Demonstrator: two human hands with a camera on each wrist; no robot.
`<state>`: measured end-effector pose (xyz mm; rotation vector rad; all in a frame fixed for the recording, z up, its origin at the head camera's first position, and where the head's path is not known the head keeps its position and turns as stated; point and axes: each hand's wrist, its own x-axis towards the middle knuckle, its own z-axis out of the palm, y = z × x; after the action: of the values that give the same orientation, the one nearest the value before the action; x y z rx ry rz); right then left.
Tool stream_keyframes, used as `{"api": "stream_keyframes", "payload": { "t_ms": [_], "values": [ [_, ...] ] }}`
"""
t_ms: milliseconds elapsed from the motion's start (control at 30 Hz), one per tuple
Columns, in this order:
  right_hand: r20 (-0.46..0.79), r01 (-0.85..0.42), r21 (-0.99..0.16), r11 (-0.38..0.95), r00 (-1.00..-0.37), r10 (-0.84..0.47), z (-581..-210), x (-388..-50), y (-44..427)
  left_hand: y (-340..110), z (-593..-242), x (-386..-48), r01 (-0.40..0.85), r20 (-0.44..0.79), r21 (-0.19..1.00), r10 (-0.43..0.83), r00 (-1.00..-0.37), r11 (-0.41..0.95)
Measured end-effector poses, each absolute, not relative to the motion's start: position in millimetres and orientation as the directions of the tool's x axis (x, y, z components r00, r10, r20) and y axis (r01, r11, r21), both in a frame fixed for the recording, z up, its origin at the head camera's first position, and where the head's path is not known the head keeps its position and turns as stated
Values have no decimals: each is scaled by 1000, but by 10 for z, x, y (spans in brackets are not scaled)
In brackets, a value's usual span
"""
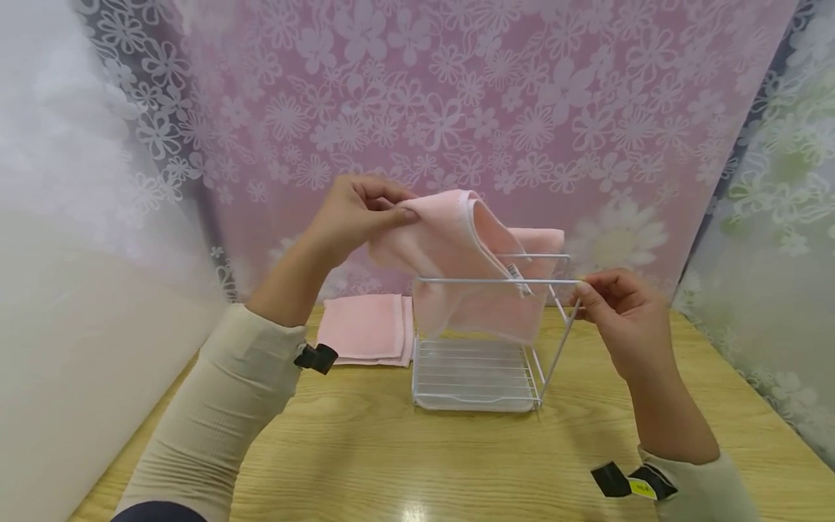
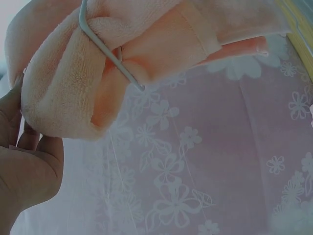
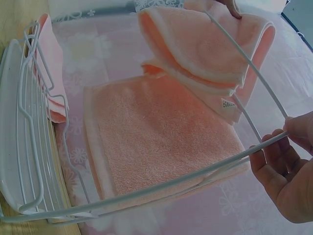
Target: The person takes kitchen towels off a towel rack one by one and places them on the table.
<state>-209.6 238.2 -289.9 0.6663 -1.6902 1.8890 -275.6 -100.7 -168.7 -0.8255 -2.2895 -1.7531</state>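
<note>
My left hand pinches a pink towel between thumb and fingers. This towel drapes over the top bars of a white wire rack, its white edge and a printed label showing. Thumb and fingers of my right hand grip the rack's upper right front corner. A second pink towel hangs spread out at the rack's back, partly behind the first. In the left wrist view, the left hand holds the towel's fluffy folded end beside a bar.
Folded pink cloths lie on the wooden table, left of the rack. A white tray sits under the rack's wire base. A pink flowered curtain hangs behind, with pale panels at both sides.
</note>
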Motion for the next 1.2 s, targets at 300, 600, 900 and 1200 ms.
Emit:
{"api": "stream_keyframes", "payload": {
  "t_ms": [300,600,900,1200],
  "values": [
    [631,-636,-771,-29,-770,93,-2907,-2075,2368,-1149,-1734,-2787,498,450,859,287,-846,121],
    [637,-641,-767,-34,-767,76,-2913,-2080,2371,-1235,-1794,-2814,500,486,866,210,-848,17],
    [656,-659,-751,-50,-752,56,-2904,-2078,2392,-1262,-1802,-2819,493,496,868,173,-851,-61],
    [667,-668,-740,-71,-744,41,-2901,-2080,2378,-1389,-1811,-2824,502,510,860,150,-847,-95]
  ]
}}
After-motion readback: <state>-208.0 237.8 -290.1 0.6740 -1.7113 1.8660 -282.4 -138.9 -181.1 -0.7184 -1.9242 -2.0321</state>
